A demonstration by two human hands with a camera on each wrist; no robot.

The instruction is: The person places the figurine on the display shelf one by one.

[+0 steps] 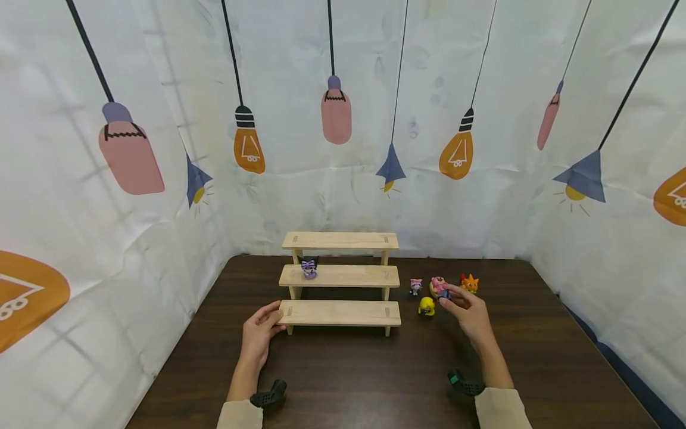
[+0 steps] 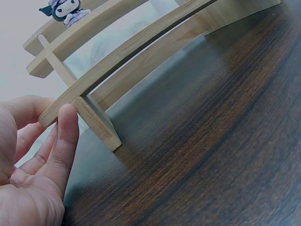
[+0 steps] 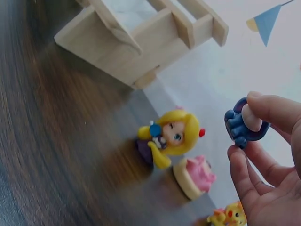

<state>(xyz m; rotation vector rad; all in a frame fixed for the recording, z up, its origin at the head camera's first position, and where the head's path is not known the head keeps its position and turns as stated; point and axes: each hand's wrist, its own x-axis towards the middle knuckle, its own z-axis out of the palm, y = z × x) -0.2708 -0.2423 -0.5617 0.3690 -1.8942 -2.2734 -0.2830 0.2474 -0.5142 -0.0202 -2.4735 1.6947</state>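
Observation:
A three-tier wooden display stand (image 1: pixel 340 313) stands on the dark table. At the left end of its lowest board, my left hand (image 1: pixel 257 336) grips the edge, thumb and fingers on either side of the wood. A figurine in black and purple (image 1: pixel 309 269) sits on the middle board's left part. My right hand (image 1: pixel 473 319) pinches a small dark blue figurine (image 3: pixel 239 128) between thumb and fingers, above the table right of the stand. Below it in the right wrist view are a yellow-haired figurine (image 3: pixel 181 136) and a pink figurine in a cream base (image 3: pixel 200 173).
A small pink-and-purple figurine (image 1: pixel 415 286) stands between the stand and the pink one. Behind my right hand is an orange figurine (image 1: pixel 470 282). A white cloth (image 1: pixel 343 196) printed with lamps hangs around the table (image 1: pixel 354 381). Black straps cross both wrists.

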